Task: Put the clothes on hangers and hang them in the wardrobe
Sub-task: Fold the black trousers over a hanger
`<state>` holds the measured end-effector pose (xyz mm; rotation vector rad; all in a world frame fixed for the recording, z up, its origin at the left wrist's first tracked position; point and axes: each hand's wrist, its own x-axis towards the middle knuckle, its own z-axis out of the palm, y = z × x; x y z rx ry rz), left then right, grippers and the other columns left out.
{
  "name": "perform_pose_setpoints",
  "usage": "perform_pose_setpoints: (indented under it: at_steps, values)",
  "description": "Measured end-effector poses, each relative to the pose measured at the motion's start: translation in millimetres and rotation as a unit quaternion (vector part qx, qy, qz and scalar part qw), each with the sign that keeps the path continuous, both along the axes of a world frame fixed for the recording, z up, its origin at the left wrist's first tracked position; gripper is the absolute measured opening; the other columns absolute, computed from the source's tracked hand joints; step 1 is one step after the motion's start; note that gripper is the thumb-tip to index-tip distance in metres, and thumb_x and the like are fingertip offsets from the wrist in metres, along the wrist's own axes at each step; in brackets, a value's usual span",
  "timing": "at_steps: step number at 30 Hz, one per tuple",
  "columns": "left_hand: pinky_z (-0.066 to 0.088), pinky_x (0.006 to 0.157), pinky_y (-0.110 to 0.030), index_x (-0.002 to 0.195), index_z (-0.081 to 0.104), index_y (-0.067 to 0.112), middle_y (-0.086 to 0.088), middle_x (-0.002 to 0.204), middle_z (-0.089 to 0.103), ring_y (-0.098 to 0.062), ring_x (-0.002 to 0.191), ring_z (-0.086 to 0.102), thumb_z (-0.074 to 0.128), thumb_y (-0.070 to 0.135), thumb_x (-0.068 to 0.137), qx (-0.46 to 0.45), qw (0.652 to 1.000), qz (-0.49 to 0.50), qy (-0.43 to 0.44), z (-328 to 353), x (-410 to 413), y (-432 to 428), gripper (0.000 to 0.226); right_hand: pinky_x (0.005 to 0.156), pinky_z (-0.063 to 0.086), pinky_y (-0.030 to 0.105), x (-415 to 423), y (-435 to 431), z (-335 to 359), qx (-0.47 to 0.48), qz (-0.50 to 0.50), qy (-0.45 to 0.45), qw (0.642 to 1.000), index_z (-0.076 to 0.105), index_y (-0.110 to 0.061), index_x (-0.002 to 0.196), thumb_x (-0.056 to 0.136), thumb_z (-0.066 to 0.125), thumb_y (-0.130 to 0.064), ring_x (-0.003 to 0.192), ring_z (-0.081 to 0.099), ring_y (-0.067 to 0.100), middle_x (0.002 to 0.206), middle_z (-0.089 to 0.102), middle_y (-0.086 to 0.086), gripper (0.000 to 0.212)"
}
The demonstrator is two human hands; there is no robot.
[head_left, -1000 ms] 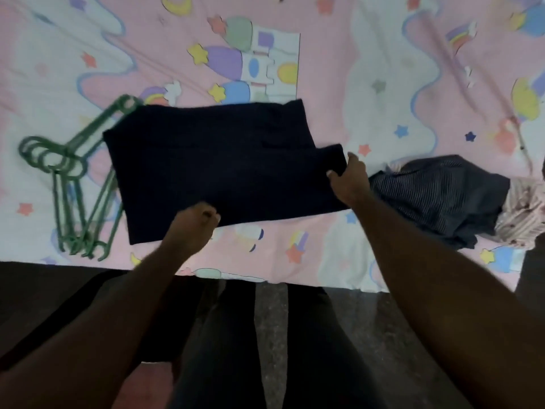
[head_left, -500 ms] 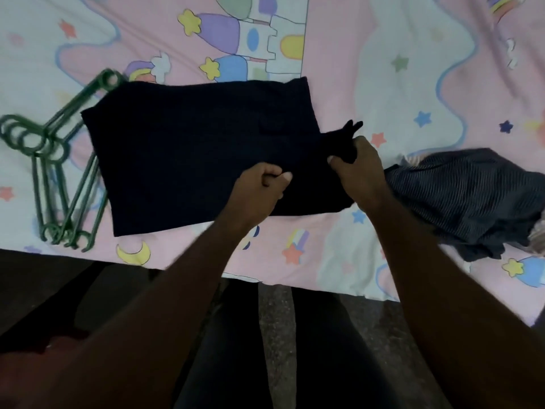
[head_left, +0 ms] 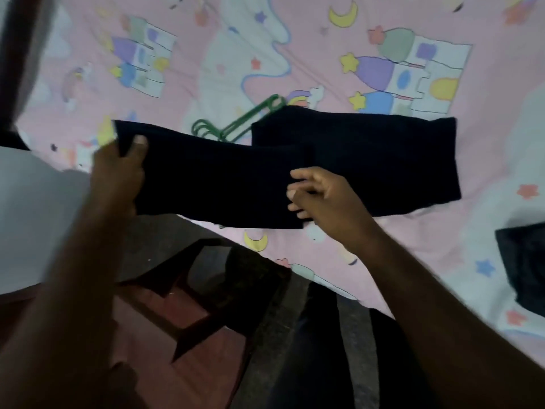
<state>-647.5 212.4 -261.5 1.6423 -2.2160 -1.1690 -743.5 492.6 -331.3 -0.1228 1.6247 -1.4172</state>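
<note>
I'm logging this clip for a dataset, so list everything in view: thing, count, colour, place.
dark garment: one, navy or black, partly unfolded across the bed, one end lifted out to the left
hangers: a bunch, exact count unclear, green, on the bed behind the garment, partly covered by it
second garment: one, dark, at the right edge of the bed
bedsheet: one, pink and white with castles, stars and moons
floor: reddish and dark, below the bed edge
left hand: gripping the garment's left end
right hand: open-fingered at the garment's middle fold
</note>
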Motion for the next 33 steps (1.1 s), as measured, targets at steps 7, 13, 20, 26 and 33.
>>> perform_pose_setpoints:
  at_steps: [7, 13, 20, 26, 33]
  values:
    - [0.059, 0.074, -0.046, 0.096, 0.07, 0.029, -0.004, 0.095, 0.073, -0.026, 0.085, 0.071, 0.06, 0.051, 0.086, -0.081, 0.995, -0.052, 0.026, 52, -6, 17, 0.027, 0.078, 0.058, 0.033, -2, -15, 12, -0.038, 0.001, -0.038, 0.999, 0.063, -0.023, 0.119, 0.093, 0.063, -0.034, 0.089, 0.072, 0.015, 0.103, 0.072, -0.003, 0.027]
    - [0.042, 0.061, -0.014, 0.09, 0.062, 0.018, 0.007, 0.078, 0.062, -0.003, 0.07, 0.058, 0.059, 0.013, 0.087, 0.076, 0.942, -0.327, 0.01, -18, -71, 181, 0.007, 0.09, 0.056, 0.04, -31, 2, 4, -0.118, -0.121, -0.112, 0.979, 0.064, -0.012, 0.116, 0.092, 0.06, -0.049, 0.102, 0.069, 0.023, 0.106, 0.071, 0.012, 0.044]
    - [0.041, 0.075, 0.0, 0.137, 0.052, 0.014, 0.003, 0.121, 0.059, -0.001, 0.095, 0.057, 0.06, 0.024, 0.095, 0.19, 0.928, -0.318, -0.029, -92, -75, 239, 0.044, 0.094, 0.054, 0.04, -102, 92, -60, 0.096, -0.15, 0.098, 0.979, 0.067, -0.02, 0.114, 0.095, 0.057, -0.025, 0.105, 0.067, 0.017, 0.112, 0.071, -0.001, 0.023]
    - [0.052, 0.085, -0.032, 0.133, 0.054, 0.014, -0.002, 0.111, 0.065, -0.016, 0.097, 0.063, 0.061, 0.029, 0.094, 0.236, 0.919, -0.28, -0.147, -149, -57, 223, 0.042, 0.066, 0.05, 0.033, -142, 165, -129, 0.186, -0.214, -0.027, 0.958, 0.062, -0.017, 0.103, 0.091, 0.069, -0.024, 0.074, 0.058, 0.019, 0.092, 0.063, 0.006, 0.016]
    - [0.059, 0.077, -0.049, 0.075, 0.067, 0.018, -0.006, 0.075, 0.068, -0.035, 0.082, 0.068, 0.063, 0.023, 0.089, 0.143, 0.973, -0.047, -0.173, -194, -12, 151, 0.015, 0.071, 0.048, 0.03, -136, 156, -148, 0.271, -0.221, 0.077, 0.934, 0.063, -0.019, 0.098, 0.088, 0.068, -0.032, 0.075, 0.058, 0.011, 0.09, 0.063, -0.003, 0.017]
